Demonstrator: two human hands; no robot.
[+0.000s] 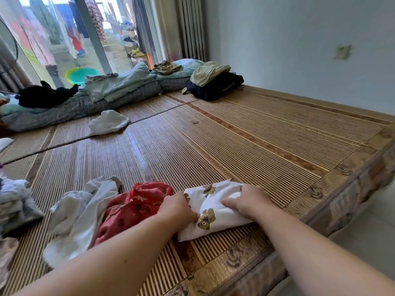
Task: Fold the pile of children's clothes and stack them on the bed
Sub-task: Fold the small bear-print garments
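The left hand (178,208) pinches the edge of the bear-print garment (210,221); the right hand (249,199) clutches its top fold. It lies under both hands. Best to square the edges and press flat before stacking.

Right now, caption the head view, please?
Left hand and right hand hold a bear-print cloth on the mat, by a red cloth.

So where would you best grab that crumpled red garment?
Likely its raised top folds, pinched from above. The red garment lies in a loose heap on the mat. The left forearm crosses its near side and white clothes press its left, while the left hand and right hand hold the bear-print garment.
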